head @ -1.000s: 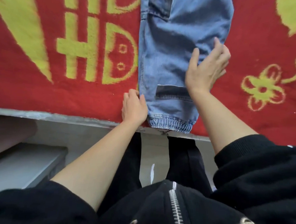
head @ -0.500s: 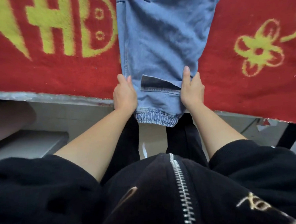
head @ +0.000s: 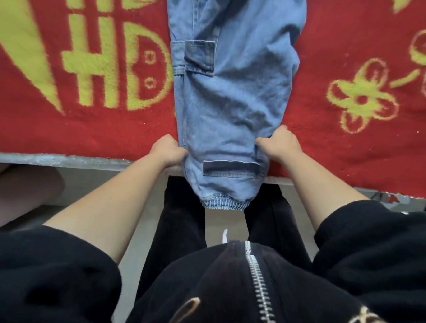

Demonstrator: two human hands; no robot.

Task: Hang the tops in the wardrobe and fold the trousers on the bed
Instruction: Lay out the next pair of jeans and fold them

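Observation:
Light blue denim trousers (head: 232,93) lie lengthwise on the bed, legs stacked one on the other, with dark patch flaps on the cloth. The elastic cuff (head: 223,202) hangs over the bed's near edge. My left hand (head: 168,150) grips the left side of the leg just above the cuff. My right hand (head: 279,145) grips the right side at the same height, fingers curled into the denim. The waist end runs out of view at the top.
A red blanket (head: 85,127) with yellow characters and flowers covers the bed. Its grey front edge (head: 59,160) runs across the view. Below it are the pale floor, my black trousers and my black zipped jacket (head: 254,287).
My right hand came down from the middle of the leg to the cuff end. Both hands have closed on the leg's sides, and the cuff now hangs further over the bed edge.

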